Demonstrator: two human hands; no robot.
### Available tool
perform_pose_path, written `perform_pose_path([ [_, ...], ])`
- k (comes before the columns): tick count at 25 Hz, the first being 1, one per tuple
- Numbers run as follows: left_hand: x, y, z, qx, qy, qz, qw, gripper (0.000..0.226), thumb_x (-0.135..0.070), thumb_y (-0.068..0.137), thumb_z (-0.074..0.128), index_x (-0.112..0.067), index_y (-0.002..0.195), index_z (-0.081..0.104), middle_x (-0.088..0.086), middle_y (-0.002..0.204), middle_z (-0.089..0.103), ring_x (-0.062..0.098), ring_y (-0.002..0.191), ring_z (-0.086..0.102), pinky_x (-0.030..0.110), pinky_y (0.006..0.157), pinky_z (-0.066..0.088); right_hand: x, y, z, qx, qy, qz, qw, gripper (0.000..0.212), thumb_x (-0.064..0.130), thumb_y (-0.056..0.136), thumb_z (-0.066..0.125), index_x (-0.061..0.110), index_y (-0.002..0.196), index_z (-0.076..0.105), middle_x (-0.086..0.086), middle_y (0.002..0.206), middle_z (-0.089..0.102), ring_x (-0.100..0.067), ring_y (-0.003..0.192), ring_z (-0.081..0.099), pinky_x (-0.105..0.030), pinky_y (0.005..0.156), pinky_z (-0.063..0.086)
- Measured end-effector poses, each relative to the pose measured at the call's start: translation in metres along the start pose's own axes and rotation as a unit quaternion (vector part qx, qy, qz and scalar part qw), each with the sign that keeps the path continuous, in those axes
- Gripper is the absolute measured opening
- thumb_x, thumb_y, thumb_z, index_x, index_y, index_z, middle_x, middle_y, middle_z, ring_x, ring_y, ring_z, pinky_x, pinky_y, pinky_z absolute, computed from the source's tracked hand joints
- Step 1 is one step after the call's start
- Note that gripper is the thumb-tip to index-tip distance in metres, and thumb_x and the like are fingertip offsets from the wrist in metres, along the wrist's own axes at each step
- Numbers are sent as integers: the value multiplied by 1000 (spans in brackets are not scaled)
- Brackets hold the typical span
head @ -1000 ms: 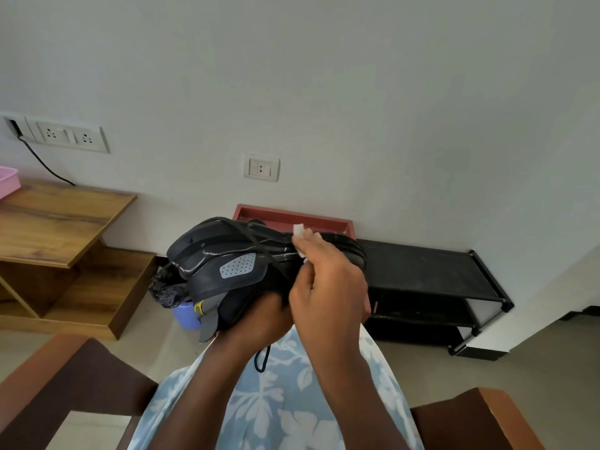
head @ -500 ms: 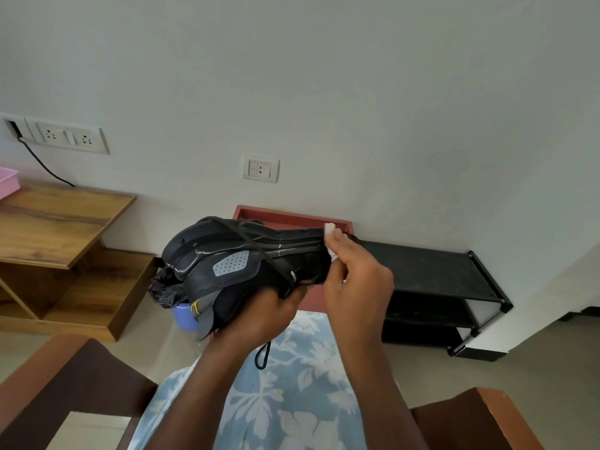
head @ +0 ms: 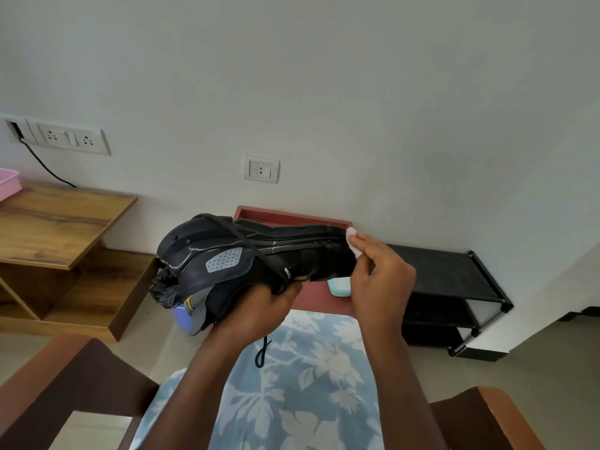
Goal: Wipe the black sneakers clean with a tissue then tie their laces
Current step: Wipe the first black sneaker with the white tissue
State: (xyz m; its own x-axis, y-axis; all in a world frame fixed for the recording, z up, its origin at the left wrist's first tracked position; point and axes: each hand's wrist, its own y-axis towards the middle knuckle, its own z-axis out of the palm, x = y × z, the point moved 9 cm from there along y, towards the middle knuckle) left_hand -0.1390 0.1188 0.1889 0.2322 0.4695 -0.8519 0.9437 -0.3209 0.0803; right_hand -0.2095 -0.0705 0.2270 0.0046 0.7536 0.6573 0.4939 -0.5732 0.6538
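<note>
Tissue [head: 352, 239] on sneaker [head: 227, 254], bagged bin [head: 180, 315] behind

Person viewed from above. Both forearms [head: 201, 384] are bare up to the near edge, as are the left hand [head: 259, 306] and right hand [head: 380, 280]. The lap is covered by a light blue garment [head: 308, 391] printed with white flowers and leaves.

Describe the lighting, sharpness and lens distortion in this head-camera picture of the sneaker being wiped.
Head view: soft, even light on the wall, no glare; the black sneaker shows dark with little detail while the tissue in the right hand looks nearly washed out; wide-angle bending tilts the socket strip at the left edge; no obvious motion blur.
</note>
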Motion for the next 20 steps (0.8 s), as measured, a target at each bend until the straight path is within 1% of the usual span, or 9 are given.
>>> perform_pose_path([
  [4,-2,2,3,9,-34,19,999,31,-38,92,66,-27,121,69,-18,107,64,5,112,56,18,98,39,33,-12,1,-28,11,-31,999,31,-10,88,64,5,110,77,-2,113,76,-14,109,70,-23,97,52],
  [6,1,4,9,31,-37,16,999,12,-29,94,64,-23,103,70,-14,93,64,10,108,59,20,94,42,65,-24,10,-7,27,-83,996,33,-7,89,57,7,111,77,-1,114,75,-10,112,69,-23,101,51],
  [7,3,3,13,58,-28,1,998,11,-21,96,62,-23,86,65,-14,79,60,7,84,43,20,87,44,80,-31,16,11,34,-112,993,35,-4,90,52,8,112,77,-1,115,75,-10,113,68,-24,103,50],
  [8,2,1,14,68,-25,-5,997,21,-15,97,61,-22,77,60,-13,72,56,14,112,24,17,80,46,88,-34,19,29,39,-137,989,37,0,91,48,8,113,77,-1,116,75,-11,114,68,-25,104,49],
  [9,5,3,17,68,-47,7,997,18,-17,96,63,-24,80,60,-14,74,57,8,81,43,9,76,45,89,-33,21,39,43,-151,987,38,2,91,46,8,114,76,-1,117,75,-12,116,67,-27,105,49],
  [10,4,3,13,55,-63,13,996,3,-26,94,66,-25,91,66,-15,85,63,13,104,63,6,81,44,82,-28,19,36,42,-152,987,38,2,91,47,8,114,76,-2,117,75,-12,116,67,-28,104,50],
  [13,5,4,6,26,-93,30,995,30,-45,88,71,-40,117,65,-23,112,65,4,118,56,23,105,41,34,-5,-3,-21,18,-95,995,36,-12,86,58,7,111,77,-2,114,75,-15,109,71,-26,99,52],
  [18,2,6,10,31,-84,51,995,56,-74,70,59,-43,117,67,-26,119,65,1,120,56,29,109,43,9,-4,-13,-55,-28,-9,998,35,-15,84,60,1,110,76,-8,112,75,-21,106,72,-23,97,50],
  [20,8,7,15,40,-71,23,996,33,-64,80,66,-46,108,68,-30,108,67,-1,113,59,19,101,44,37,-13,-3,-54,-35,-45,997,33,-12,83,59,1,107,77,-9,113,75,-21,107,71,-23,99,48],
])
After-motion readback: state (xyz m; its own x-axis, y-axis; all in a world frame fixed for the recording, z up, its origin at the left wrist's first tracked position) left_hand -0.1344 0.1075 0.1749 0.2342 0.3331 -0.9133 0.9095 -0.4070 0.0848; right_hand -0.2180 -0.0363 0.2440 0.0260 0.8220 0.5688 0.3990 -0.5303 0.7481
